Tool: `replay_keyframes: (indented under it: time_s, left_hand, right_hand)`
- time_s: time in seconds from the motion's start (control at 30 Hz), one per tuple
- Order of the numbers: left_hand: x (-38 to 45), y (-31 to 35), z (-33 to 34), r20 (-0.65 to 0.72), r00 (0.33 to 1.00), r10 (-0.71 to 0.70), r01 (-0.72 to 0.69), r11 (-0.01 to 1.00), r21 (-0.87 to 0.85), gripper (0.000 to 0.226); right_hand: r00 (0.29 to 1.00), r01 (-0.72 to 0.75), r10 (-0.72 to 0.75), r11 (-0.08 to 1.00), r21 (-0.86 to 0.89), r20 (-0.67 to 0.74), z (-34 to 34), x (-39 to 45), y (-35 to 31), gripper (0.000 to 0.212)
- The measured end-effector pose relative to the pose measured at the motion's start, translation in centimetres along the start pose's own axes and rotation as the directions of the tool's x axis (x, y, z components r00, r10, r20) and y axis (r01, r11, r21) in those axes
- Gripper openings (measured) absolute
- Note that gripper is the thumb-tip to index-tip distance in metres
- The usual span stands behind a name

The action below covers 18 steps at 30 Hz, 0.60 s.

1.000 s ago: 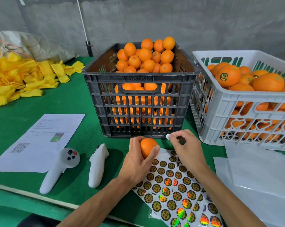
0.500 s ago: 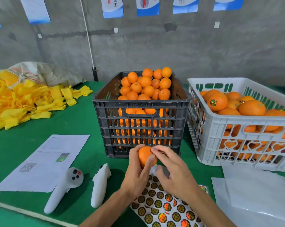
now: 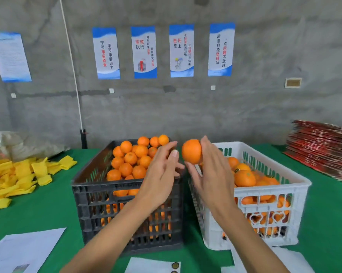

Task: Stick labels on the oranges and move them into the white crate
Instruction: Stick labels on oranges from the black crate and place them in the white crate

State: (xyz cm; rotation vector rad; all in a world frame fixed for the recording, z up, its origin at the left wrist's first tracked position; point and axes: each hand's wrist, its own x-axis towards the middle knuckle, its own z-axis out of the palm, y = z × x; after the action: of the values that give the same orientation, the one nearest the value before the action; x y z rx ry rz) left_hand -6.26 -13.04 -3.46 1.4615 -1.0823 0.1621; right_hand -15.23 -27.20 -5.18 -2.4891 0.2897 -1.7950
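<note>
My right hand (image 3: 213,174) grips an orange (image 3: 190,151) between thumb and fingers, up in the air over the gap between the two crates. No label shows on the side facing me. My left hand (image 3: 162,174) hovers just left of it with relaxed fingers, holding nothing, above the black crate (image 3: 107,186) heaped with oranges. The white crate (image 3: 268,191) on the right holds several oranges. A corner of the sticker sheet (image 3: 152,266) shows at the bottom edge.
Yellow foam nets (image 3: 18,176) are piled on the green table at the left. A printed paper (image 3: 26,251) lies at the near left. A stack of red cartons (image 3: 321,146) sits at the far right. A grey wall with posters stands behind.
The orange went from my left hand to my right. Both hands rose from the sticker sheet to above the crates. The view tilted upward.
</note>
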Motion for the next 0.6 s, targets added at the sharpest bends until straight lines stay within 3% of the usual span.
replay_keyframes:
  time_s: [0.07, 0.17, 0.23, 0.33, 0.43, 0.53, 0.6]
  left_hand:
    - [3.0, 0.1, -0.4, -0.039, 0.997, 0.073, -0.069, 0.992, 0.109, 0.045]
    - [6.7, -2.4, -2.2, -0.059, 0.998, 0.034, -0.013, 0.945, 0.326, 0.038]
    - [8.3, -5.2, -3.8, -0.045, 0.997, -0.067, 0.08, 0.855, 0.513, 0.039]
    - [9.4, -8.9, -6.3, 0.034, 0.952, -0.305, 0.194, 0.683, 0.704, 0.044]
    - [9.7, -10.1, -7.0, 0.136, 0.79, -0.598, 0.271, 0.539, 0.798, 0.053]
    - [10.9, -9.7, -5.9, 0.272, 0.5, -0.822, 0.2, 0.416, 0.887, 0.054]
    - [11.7, -9.1, -5.1, 0.28, 0.388, -0.878, 0.157, 0.362, 0.919, 0.05]
  right_hand:
    - [0.995, -0.084, 0.09, 0.99, -0.114, 0.053, -0.4, 2.7, 2.0, 0.068]
    - [0.969, -0.13, 0.17, 0.967, -0.217, 0.178, 0.1, 5.1, 4.0, 0.06]
    - [0.953, -0.114, 0.155, 0.98, -0.163, 0.262, 1.3, 5.9, 3.6, 0.058]
    - [0.923, -0.137, 0.103, 0.988, 0.067, 0.371, 4.2, 7.1, 0.8, 0.049]
    - [0.845, -0.182, 0.078, 0.972, 0.147, 0.529, 7.3, 7.8, -2.4, 0.034]
    - [0.745, -0.217, 0.092, 0.97, 0.109, 0.661, 9.9, 7.3, -4.0, 0.026]
    - [0.698, -0.241, 0.105, 0.966, 0.095, 0.708, 11.0, 6.5, -4.1, 0.034]
